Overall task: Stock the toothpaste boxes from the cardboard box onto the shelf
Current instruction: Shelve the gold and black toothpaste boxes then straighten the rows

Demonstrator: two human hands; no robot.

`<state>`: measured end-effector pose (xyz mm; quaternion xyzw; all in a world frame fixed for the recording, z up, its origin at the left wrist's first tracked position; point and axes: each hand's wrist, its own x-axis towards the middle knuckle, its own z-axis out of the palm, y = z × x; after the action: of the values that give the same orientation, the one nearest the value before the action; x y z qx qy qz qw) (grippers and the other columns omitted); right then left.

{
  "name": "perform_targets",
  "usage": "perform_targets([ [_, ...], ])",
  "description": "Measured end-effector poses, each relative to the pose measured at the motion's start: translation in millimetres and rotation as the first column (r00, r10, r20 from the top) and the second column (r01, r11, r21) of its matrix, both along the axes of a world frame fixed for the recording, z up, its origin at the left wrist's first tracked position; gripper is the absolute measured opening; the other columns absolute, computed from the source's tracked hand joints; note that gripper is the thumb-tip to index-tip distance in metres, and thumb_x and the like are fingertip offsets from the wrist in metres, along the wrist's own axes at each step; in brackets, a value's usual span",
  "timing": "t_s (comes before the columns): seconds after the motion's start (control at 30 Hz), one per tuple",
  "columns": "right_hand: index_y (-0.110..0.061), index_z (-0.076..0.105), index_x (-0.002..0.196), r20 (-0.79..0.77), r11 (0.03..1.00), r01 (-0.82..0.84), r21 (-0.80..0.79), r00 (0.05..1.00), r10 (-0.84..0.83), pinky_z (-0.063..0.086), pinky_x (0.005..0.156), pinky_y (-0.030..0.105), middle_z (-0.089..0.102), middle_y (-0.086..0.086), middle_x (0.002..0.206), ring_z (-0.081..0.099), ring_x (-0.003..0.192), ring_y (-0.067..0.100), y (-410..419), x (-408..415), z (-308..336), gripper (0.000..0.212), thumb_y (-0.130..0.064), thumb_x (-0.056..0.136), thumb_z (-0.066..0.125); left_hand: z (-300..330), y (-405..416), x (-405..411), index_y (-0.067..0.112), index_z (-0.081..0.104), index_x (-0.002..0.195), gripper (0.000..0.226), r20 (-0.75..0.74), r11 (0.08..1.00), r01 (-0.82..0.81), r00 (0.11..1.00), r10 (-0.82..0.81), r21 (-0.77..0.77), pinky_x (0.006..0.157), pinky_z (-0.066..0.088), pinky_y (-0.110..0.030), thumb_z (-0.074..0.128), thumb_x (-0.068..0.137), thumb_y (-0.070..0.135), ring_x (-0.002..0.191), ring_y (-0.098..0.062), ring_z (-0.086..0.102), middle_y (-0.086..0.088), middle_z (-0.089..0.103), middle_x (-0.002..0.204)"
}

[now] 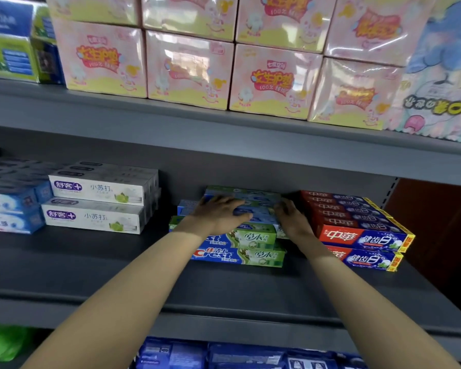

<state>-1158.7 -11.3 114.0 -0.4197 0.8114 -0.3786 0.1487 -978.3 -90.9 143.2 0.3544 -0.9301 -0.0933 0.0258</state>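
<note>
– Which step was in hand?

– The placing step, it was judged. A blue-and-green toothpaste box (253,209) was being settled on top of the Crest stack (240,246) in the middle of the grey shelf (117,262). It was pressed flat from above by the left hand (218,213), fingers straight, and its right end was gripped by the right hand (290,218), fingers curled round it.

– And its neighbours?

– Red boxes (357,225) were stacked just beside on the right; white boxes (99,201) were kept well apart on the left.

– What was called for next?

– Squaring the box with the stack, then release. The cardboard box was not seen.
</note>
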Motion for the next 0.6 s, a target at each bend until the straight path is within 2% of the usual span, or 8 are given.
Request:
perform_targets([
  [0.07, -0.021, 0.031, 0.145, 0.041, 1.0, -0.004, -0.003, 0.999, 0.004, 0.038, 0.093, 0.031, 0.054, 0.016, 0.13, 0.051, 0.117, 0.033, -2.9, -2.5, 3.1, 0.05, -0.036, 0.098, 0.038, -2.0, -1.8, 1.4, 0.035, 0.014, 0.15, 0.066, -0.012, 1.0, -0.001, 1.0, 0.001, 0.006, 0.116, 0.002, -0.046, 0.019, 0.091, 0.067, 0.146, -0.018, 0.003, 0.006, 0.007, 0.159],
  [0.2, -0.018, 0.021, 0.149, 0.13, 1.0, -0.002, 0.006, 0.991, 0.001, 0.032, 0.104, 0.031, 0.045, 0.012, 0.142, 0.043, 0.129, 0.031, -12.6, -2.9, 5.4, 0.065, -0.041, 0.094, 0.048, -0.1, -7.9, 8.0, 0.035, 0.018, 0.149, 0.069, -0.007, 0.999, -0.039, 0.999, 0.039, 0.003, 0.115, 0.008, -0.046, 0.022, 0.089, 0.069, 0.145, -0.02, 0.01, 0.005, 0.012, 0.158],
  [0.3, -0.018, 0.015, 0.15, 0.282, 0.998, 0.019, -0.052, 0.959, -0.004, 0.033, 0.109, 0.038, 0.041, 0.013, 0.145, 0.042, 0.13, 0.031, -16.9, -3.7, -2.4, 0.078, -0.044, 0.089, 0.056, 2.5, -10.7, 17.4, 0.035, 0.019, 0.148, 0.065, -0.005, 0.999, -0.044, 0.999, 0.044, 0.007, 0.115, 0.008, -0.045, 0.023, 0.091, 0.067, 0.145, -0.019, 0.014, 0.004, 0.013, 0.158],
  [0.4, -0.014, 0.029, 0.145, 0.385, 0.996, 0.034, -0.088, 0.923, 0.002, 0.036, 0.107, 0.038, 0.046, 0.012, 0.141, 0.046, 0.127, 0.03, -17.3, -4.7, -5.5, 0.074, -0.043, 0.086, 0.061, 3.1, -9.6, 19.2, 0.034, 0.019, 0.148, 0.065, -0.005, 0.999, -0.048, 0.999, 0.048, 0.003, 0.116, 0.007, -0.044, 0.023, 0.091, 0.066, 0.144, -0.018, 0.014, 0.003, 0.014, 0.158],
  [0.6, -0.011, 0.043, 0.137, 0.372, 0.989, 0.03, -0.144, 0.928, 0.026, 0.041, 0.097, 0.032, 0.053, 0.012, 0.133, 0.053, 0.118, 0.027, -19.6, -4.3, -5.9, 0.06, -0.036, 0.086, 0.064, 0.9, -9.8, 18.6, 0.035, 0.019, 0.148, 0.065, -0.007, 0.998, -0.057, 0.998, 0.057, -0.009, 0.115, 0.008, -0.045, 0.023, 0.091, 0.066, 0.144, -0.02, 0.015, 0.004, 0.015, 0.157],
])
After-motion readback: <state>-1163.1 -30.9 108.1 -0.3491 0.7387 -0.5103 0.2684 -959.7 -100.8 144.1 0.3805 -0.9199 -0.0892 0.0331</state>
